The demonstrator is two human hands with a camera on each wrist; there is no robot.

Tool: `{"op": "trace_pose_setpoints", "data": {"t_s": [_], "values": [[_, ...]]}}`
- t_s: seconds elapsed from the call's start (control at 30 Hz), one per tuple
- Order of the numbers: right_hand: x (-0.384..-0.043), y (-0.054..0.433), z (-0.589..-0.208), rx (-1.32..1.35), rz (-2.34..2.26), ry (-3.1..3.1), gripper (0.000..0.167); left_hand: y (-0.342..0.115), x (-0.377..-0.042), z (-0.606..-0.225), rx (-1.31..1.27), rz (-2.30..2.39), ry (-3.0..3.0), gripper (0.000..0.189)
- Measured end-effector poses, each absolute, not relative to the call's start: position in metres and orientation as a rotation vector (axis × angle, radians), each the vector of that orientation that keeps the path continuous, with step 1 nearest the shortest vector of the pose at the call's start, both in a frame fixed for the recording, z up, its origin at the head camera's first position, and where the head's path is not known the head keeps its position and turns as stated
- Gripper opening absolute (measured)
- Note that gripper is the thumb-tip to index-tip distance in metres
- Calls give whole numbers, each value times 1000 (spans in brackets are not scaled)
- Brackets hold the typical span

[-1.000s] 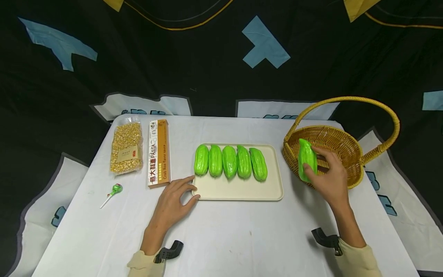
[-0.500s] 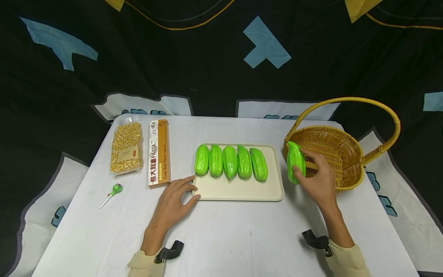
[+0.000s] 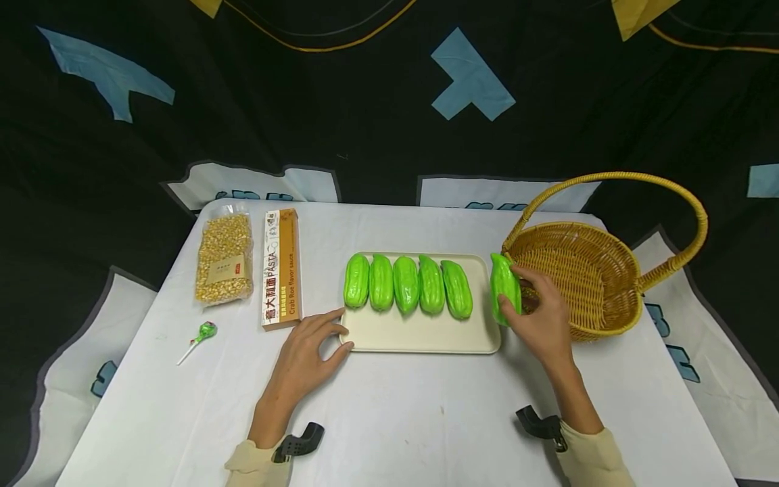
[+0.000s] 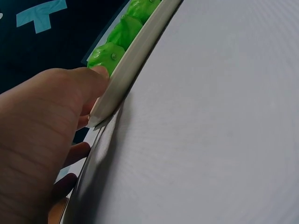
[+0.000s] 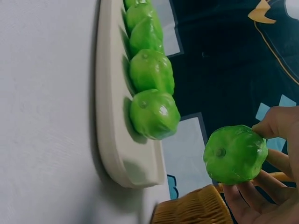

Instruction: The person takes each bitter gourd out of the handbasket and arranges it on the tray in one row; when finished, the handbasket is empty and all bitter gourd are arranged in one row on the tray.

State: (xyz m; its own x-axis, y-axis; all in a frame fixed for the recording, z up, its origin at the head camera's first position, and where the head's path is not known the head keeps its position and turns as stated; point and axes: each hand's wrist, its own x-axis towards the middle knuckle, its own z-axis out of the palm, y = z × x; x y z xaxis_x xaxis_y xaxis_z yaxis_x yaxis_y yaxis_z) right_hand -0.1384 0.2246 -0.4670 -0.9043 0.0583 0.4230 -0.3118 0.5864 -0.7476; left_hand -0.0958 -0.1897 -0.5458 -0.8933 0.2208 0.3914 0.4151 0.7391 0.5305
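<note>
A green bitter melon (image 3: 505,289) is held in my right hand (image 3: 542,318), thumb on its near side and fingers on the other. It is raised at the tray's right end, left of the wicker basket (image 3: 608,330). In the right wrist view, this melon (image 5: 235,155) hangs apart from the tray (image 5: 106,116). Several similar bitter melons (image 3: 406,284) lie in a row along the back of the cream rectangular tray (image 3: 420,338). My left hand (image 3: 302,353) holds the tray's front-left corner; in the left wrist view the thumb (image 4: 91,83) lies against the rim.
The basket's tall handle (image 3: 645,177) arches over it at the right. To the left stand a bag of corn kernels (image 3: 224,260), a pasta box (image 3: 281,267) and a green-wrapped lollipop (image 3: 205,331). A white cloth covers the table (image 3: 402,419); a dark curtain (image 3: 341,122) hangs behind.
My right hand has carried the bitter melon leftward, from over the basket's left side to the tray's right edge. The left hand and the row of melons have stayed put.
</note>
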Motion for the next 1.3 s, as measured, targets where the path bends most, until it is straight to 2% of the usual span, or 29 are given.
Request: {"op": "trace_pose_setpoints", "data": {"t_s": [1.3], "values": [[-167,205,-501,169,1178,-2625,54,-191,-95,-546,-479,-933,-2647,24]]}}
